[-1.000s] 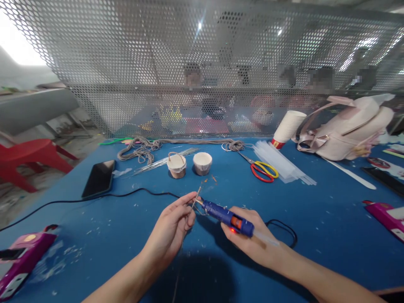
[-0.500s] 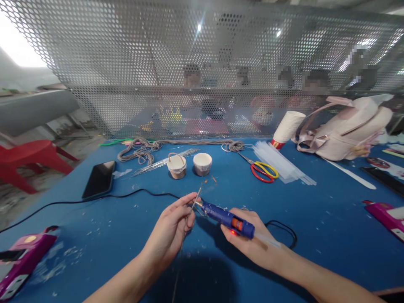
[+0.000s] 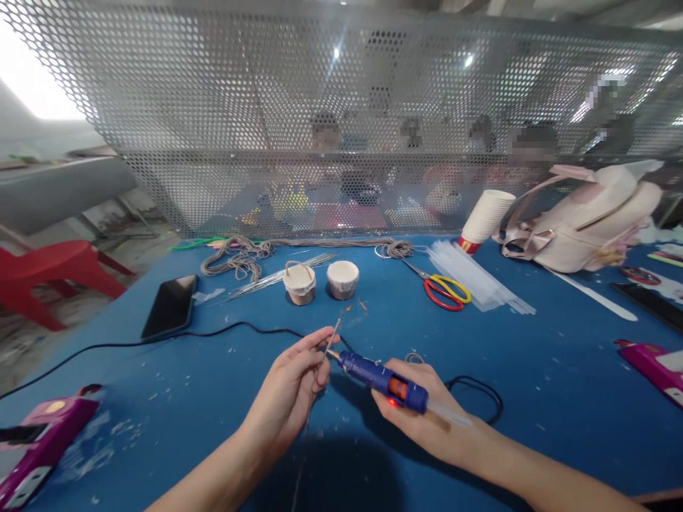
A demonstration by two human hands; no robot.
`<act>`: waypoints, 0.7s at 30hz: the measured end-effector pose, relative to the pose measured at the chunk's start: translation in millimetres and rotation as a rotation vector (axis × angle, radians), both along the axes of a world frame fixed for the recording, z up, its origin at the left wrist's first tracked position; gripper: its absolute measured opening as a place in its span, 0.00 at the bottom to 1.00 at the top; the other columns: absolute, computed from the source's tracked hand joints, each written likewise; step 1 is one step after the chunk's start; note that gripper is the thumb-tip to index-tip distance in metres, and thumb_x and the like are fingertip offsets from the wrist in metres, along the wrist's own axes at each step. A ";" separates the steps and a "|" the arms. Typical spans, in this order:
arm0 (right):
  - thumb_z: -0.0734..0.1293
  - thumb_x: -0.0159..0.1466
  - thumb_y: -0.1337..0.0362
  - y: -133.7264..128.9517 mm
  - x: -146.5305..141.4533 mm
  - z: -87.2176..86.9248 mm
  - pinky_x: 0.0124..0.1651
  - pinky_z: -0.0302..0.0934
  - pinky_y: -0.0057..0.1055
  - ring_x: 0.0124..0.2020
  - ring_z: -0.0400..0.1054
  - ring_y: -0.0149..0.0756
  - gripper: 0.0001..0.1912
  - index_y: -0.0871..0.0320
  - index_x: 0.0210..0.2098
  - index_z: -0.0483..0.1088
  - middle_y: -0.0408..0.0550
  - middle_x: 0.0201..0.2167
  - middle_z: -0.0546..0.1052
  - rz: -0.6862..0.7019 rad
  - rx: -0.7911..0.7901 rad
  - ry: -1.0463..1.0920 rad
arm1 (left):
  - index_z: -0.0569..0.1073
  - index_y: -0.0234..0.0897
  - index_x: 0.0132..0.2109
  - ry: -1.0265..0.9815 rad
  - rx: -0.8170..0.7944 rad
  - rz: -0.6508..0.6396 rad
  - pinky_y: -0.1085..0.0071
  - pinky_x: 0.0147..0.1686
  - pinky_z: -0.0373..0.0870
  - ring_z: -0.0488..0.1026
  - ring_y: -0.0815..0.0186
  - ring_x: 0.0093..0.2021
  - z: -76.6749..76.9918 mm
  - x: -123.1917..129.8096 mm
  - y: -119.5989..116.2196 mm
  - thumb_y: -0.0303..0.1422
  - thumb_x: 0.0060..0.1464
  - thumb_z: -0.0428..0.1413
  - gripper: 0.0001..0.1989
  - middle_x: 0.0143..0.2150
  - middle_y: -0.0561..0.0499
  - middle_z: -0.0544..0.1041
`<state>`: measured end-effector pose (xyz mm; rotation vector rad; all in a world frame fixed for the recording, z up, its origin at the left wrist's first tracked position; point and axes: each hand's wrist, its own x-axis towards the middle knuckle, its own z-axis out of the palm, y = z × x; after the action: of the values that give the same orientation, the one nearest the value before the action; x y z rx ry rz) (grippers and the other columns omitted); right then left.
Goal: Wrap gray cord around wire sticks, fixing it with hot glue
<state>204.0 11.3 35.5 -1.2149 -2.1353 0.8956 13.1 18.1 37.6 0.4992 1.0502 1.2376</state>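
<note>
My left hand [image 3: 292, 387] pinches a thin grey cord [image 3: 334, 336], whose tip points up and away while its tail hangs down toward me. My right hand [image 3: 421, 402] is wrapped round a blue glue gun [image 3: 376, 377] with a red light glowing on it. The gun's nozzle touches or nearly touches the cord beside my left fingertips. Beyond my hands stand two small cups, one with a cord handle [image 3: 300, 284] and one without a handle [image 3: 342, 279]. Small orange scraps [image 3: 363, 305] lie in front of them.
On the blue table [image 3: 213, 398] are a phone [image 3: 171, 306], scissors [image 3: 447, 292], clear glue sticks [image 3: 477, 274], stacked paper cups [image 3: 486, 219], a pink bag [image 3: 592, 213], bundled grey cord [image 3: 235, 259] and a black cable [image 3: 224, 328]. A perforated metal screen [image 3: 267, 128] stands behind, people beyond it.
The glue gun has dropped slightly and shifted left, its nozzle now closer to the cord by my left fingers. My left hand has barely moved and still pinches the cord.
</note>
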 end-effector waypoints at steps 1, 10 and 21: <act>0.61 0.59 0.64 -0.8 0.0 -1.0 0.32 0.54 0.27 0.24 0.63 0.30 0.08 0.56 0.24 0.60 0.40 0.21 0.68 0.017 -0.009 -0.010 | 0.74 0.28 0.44 -0.001 -0.002 0.000 0.78 0.19 0.57 0.58 0.77 0.17 0.1 0.0 0.4 0.23 0.41 0.57 0.19 0.29 0.49 0.76; 0.62 0.59 0.64 0.6 0.5 -3.5 0.32 0.54 0.27 0.25 0.63 0.29 0.08 0.56 0.24 0.60 0.39 0.22 0.67 0.014 -0.020 -0.016 | 0.75 0.29 0.43 -0.010 -0.001 0.008 0.77 0.20 0.59 0.60 0.77 0.18 0.4 0.0 0.4 0.22 0.41 0.57 0.18 0.34 0.46 0.77; 0.62 0.59 0.63 2.4 7.3 1.8 0.29 0.54 0.25 0.22 0.60 0.28 0.09 0.56 0.24 0.60 0.39 0.20 0.66 -0.010 0.054 0.035 | 0.73 0.28 0.45 -0.003 0.009 0.000 0.79 0.19 0.58 0.60 0.76 0.18 2.1 -1.5 -0.7 0.22 0.42 0.56 0.19 0.25 0.51 0.74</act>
<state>211.3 13.8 37.2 -1.1733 -2.1102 0.8436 11.7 17.4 39.7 0.5040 1.0432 1.2432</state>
